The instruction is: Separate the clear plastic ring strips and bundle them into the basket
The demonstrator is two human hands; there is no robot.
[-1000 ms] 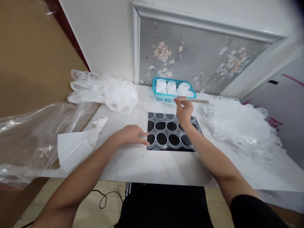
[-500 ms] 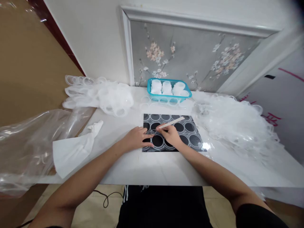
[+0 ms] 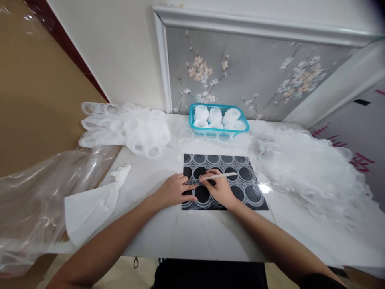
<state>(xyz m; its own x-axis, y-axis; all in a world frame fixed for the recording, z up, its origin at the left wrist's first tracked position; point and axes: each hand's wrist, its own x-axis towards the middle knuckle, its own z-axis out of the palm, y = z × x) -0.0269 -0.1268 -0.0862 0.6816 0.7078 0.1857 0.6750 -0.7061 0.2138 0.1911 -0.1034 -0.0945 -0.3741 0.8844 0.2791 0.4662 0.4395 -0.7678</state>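
Note:
On the table lies a dark sheet (image 3: pixel 221 158) printed with rows of pale rings around black circles. My left hand (image 3: pixel 174 190) rests on the sheet's left side, thumb and fingers stretched apart, holding nothing. Just to its right, my right hand (image 3: pixel 221 188) pinches a slim white stick-like tool (image 3: pixel 225 176). The tool's lower end is near my left fingertips, between two rings. Its upper end points right across the sheet. The tip is too small to make out.
Behind the sheet, a blue basket (image 3: pixel 192 122) holds stacked white rounds. Heaps of translucent ring-cut sheets lie left (image 3: pixel 135 128) and right (image 3: pixel 309 168). A white cloth or paper (image 3: pixel 90 208) and clear plastic film (image 3: pixel 33 200) are at the left.
The white tool has tipped flatter, its upper end swinging down and slightly right. Both hands stay at the same part of the sheet. The whole view has shifted a little.

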